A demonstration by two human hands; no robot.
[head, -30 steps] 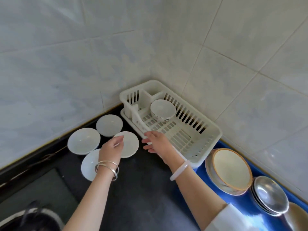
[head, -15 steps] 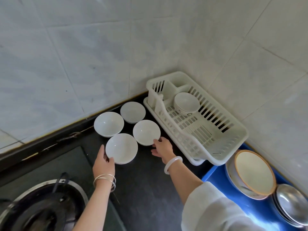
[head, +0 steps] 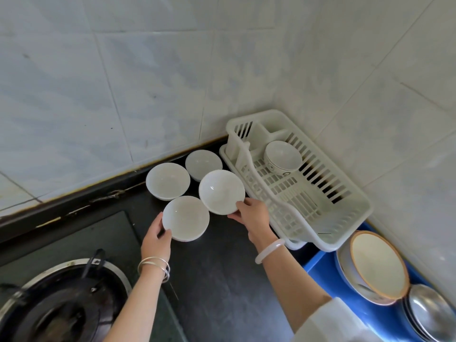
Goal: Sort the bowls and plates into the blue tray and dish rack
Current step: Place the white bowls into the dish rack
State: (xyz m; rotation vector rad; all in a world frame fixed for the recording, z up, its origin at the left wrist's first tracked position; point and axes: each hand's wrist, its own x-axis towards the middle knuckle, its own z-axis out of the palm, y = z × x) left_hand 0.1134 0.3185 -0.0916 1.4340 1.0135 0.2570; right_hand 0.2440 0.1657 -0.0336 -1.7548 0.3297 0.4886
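Several white bowls sit on the dark counter by the tiled corner. My left hand (head: 156, 239) grips the near bowl (head: 185, 217) at its left rim. My right hand (head: 251, 214) holds the right bowl (head: 221, 191) by its lower right rim, and that bowl looks tilted up off the counter. Two more bowls (head: 167, 180) (head: 203, 163) rest behind them. The white dish rack (head: 320, 213) stands to the right with one patterned bowl (head: 282, 157) inside. The blue tray (head: 320, 270) at lower right carries a stack of plates (head: 377, 264) and steel plates (head: 430, 314).
A gas burner (head: 59, 304) with a black pan support lies at lower left on a dark glass hob. Tiled walls close the corner behind the bowls and the rack. A white sleeve covers my right upper arm at the bottom edge.
My left hand has closed onto the near bowl's rim. My right hand has taken the right bowl and raised it. The view has shifted a little.
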